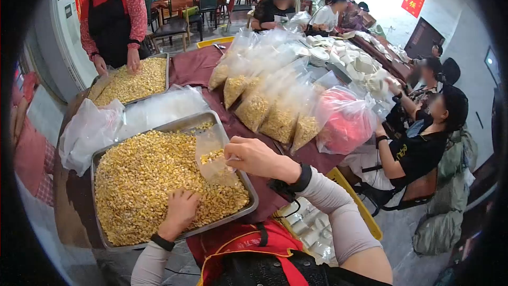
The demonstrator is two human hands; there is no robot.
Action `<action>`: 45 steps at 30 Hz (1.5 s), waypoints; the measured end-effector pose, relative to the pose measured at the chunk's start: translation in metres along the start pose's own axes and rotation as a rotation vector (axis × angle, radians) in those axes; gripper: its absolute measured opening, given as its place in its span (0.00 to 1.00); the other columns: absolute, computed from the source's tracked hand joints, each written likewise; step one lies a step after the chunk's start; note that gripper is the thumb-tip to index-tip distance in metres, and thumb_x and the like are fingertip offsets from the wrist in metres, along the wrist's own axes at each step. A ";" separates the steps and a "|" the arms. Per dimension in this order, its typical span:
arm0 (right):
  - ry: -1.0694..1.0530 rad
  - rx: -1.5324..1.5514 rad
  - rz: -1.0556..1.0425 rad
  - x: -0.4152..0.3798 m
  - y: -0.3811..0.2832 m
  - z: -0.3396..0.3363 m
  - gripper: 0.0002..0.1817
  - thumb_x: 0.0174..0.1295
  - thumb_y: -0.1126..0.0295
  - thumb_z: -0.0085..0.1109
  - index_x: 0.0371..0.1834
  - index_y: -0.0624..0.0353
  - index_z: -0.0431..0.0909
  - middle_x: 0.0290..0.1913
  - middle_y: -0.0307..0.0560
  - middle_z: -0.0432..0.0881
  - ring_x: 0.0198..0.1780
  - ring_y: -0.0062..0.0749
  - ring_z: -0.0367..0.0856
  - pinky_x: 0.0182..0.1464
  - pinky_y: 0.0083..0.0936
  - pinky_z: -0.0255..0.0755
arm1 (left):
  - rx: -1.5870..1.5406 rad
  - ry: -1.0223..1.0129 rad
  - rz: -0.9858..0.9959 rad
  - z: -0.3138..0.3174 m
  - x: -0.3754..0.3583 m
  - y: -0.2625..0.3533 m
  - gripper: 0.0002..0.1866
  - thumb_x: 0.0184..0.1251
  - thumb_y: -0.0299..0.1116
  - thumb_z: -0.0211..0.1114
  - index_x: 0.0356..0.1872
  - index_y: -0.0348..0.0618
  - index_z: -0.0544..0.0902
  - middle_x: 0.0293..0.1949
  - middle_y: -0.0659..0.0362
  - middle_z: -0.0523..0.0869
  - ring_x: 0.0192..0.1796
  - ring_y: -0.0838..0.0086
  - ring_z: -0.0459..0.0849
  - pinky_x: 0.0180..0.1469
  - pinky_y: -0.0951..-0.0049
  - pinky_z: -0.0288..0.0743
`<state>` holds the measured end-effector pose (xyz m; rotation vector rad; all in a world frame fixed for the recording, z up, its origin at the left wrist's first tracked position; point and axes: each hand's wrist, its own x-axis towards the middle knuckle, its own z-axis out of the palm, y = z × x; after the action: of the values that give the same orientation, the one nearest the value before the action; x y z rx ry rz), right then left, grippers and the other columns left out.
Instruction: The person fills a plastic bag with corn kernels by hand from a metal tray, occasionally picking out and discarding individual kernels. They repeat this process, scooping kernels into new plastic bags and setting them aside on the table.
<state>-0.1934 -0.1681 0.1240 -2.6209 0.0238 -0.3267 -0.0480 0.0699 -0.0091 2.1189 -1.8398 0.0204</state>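
A deep metal tray [253,188] in front of me holds a heap of yellow corn kernels [140,180]. My left hand [181,213] rests palm down on the kernels near the tray's front side, fingers slightly apart and their tips partly sunk in the grain. Above the tray's right side, my right hand [254,156] pinches the edge of a small clear plastic bag [214,167]. Some kernels show inside that bag, which hangs tilted over the heap.
Large clear bags of kernels [280,122] stand beyond my right hand, beside a bag with pink contents [346,122]. Plastic sheeting [164,111] lies behind my tray. A person [114,21] works at another tray [168,71]. A yellow crate [365,212] stands low right, near seated people.
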 end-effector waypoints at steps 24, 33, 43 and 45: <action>0.177 -0.151 -0.106 0.034 0.008 0.014 0.05 0.51 0.73 0.55 0.27 0.63 0.71 0.29 0.53 0.77 0.34 0.49 0.79 0.34 0.39 0.72 | -0.128 -0.005 -0.132 -0.010 -0.007 -0.033 0.09 0.56 0.30 0.61 0.39 0.45 0.80 0.34 0.54 0.76 0.40 0.58 0.73 0.43 0.62 0.67; 0.141 -0.211 -0.226 0.023 -0.011 0.032 0.08 0.50 0.67 0.58 0.28 0.58 0.73 0.28 0.48 0.78 0.33 0.44 0.80 0.33 0.38 0.72 | 0.029 -0.014 -0.143 -0.001 -0.007 -0.022 0.06 0.55 0.31 0.62 0.34 0.43 0.78 0.34 0.54 0.76 0.42 0.58 0.73 0.42 0.59 0.66; 0.190 -0.146 -0.193 0.006 -0.003 0.013 0.09 0.56 0.65 0.54 0.27 0.58 0.70 0.26 0.49 0.75 0.31 0.47 0.78 0.32 0.39 0.71 | 0.013 0.051 -0.004 -0.011 -0.002 -0.002 0.11 0.56 0.36 0.62 0.40 0.48 0.78 0.36 0.57 0.76 0.43 0.60 0.72 0.45 0.56 0.63; 0.190 -0.141 -0.190 0.004 -0.001 0.019 0.10 0.57 0.64 0.54 0.27 0.58 0.69 0.27 0.49 0.74 0.31 0.47 0.78 0.32 0.40 0.71 | 0.094 -0.001 -0.032 -0.004 -0.005 0.003 0.12 0.55 0.38 0.63 0.40 0.49 0.78 0.36 0.57 0.76 0.43 0.60 0.71 0.46 0.55 0.63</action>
<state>-0.1849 -0.1582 0.1094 -2.7274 -0.1443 -0.6619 -0.0513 0.0754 -0.0055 2.2113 -1.8383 0.1000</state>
